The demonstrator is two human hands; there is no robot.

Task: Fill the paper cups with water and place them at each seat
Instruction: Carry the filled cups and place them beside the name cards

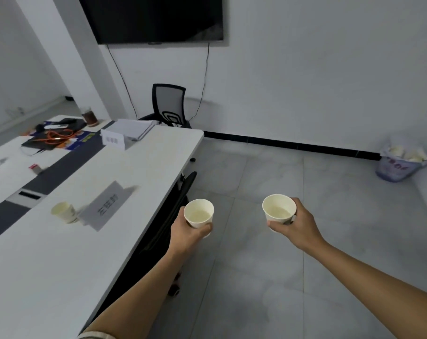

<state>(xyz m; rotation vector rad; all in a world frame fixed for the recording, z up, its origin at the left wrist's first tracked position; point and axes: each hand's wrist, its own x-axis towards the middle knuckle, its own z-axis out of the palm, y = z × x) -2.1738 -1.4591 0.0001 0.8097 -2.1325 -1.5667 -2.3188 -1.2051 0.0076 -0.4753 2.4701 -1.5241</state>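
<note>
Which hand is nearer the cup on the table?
Left. The left hand is right of that cup, just off the table; the right hand is farther right, over the floor.

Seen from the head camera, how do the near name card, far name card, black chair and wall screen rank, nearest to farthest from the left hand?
1. Near name card, on the table left of the left hand.
2. Far name card, farther along the table.
3. Black chair, beyond the table's end.
4. Wall screen, on the far wall.

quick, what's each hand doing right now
Left hand: grips a paper cup with water in it.
Right hand: grips a second paper cup, also with water in it.
</note>
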